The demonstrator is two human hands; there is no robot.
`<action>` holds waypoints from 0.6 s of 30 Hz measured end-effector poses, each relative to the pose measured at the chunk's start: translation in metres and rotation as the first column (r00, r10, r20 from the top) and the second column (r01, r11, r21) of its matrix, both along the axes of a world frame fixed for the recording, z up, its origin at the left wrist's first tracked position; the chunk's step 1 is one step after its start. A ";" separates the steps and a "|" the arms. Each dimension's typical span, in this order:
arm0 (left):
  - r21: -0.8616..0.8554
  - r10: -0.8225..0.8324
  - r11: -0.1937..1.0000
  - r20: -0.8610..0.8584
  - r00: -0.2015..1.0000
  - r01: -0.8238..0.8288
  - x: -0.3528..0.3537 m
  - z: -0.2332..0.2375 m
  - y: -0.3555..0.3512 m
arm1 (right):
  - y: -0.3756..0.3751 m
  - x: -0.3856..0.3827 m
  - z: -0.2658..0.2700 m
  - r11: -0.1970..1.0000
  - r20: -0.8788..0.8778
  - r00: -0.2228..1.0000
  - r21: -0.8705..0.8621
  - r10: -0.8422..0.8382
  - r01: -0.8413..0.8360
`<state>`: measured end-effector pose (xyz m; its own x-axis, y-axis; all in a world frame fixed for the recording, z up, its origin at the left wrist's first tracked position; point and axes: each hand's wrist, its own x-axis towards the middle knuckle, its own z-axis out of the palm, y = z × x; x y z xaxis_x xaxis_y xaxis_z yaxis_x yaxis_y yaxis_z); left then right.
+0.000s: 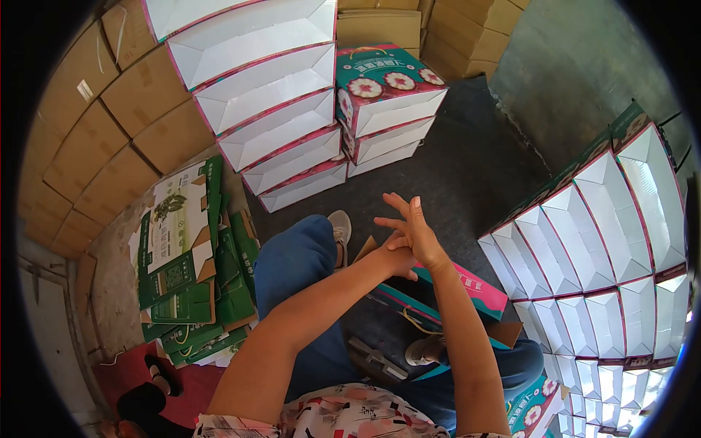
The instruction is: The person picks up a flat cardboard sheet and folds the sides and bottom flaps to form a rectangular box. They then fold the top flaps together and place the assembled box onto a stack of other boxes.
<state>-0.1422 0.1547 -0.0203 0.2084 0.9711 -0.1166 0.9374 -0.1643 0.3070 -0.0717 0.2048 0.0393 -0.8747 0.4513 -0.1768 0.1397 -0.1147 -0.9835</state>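
My left hand (400,261) meets my right hand (413,232) in front of my knees, its fingers curled against the lower part of that hand and partly hidden. The right hand is raised with its fingers spread apart, and no object shows in it. Below both hands, between my legs, lies a pink and teal printed carton (478,292) with brown cardboard edges. A yellow cord handle (415,320) shows on its side; my right forearm covers part of this carton.
White-sided gift boxes (266,73) rise in a stack ahead, beside a shorter pile with a teal printed top (391,73). More boxes (606,212) form a wall at right. Flattened green cartons (179,270) lie left, near brown cartons (102,146). Another person's foot (157,372) shows lower left.
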 end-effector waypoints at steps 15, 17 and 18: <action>0.002 -0.002 1.000 0.010 1.000 0.002 0.002 -0.001 0.002 | 0.000 0.000 -0.005 1.000 -0.015 1.000 -0.007 0.012 -0.012; 0.003 0.000 1.000 0.006 1.000 0.000 0.000 -0.001 0.002 | 0.001 -0.001 -0.006 1.000 -0.021 1.000 -0.009 0.003 -0.003; 0.003 0.002 1.000 0.009 1.000 -0.002 0.000 0.000 0.002 | 0.001 -0.001 -0.006 1.000 -0.020 1.000 -0.011 -0.004 0.004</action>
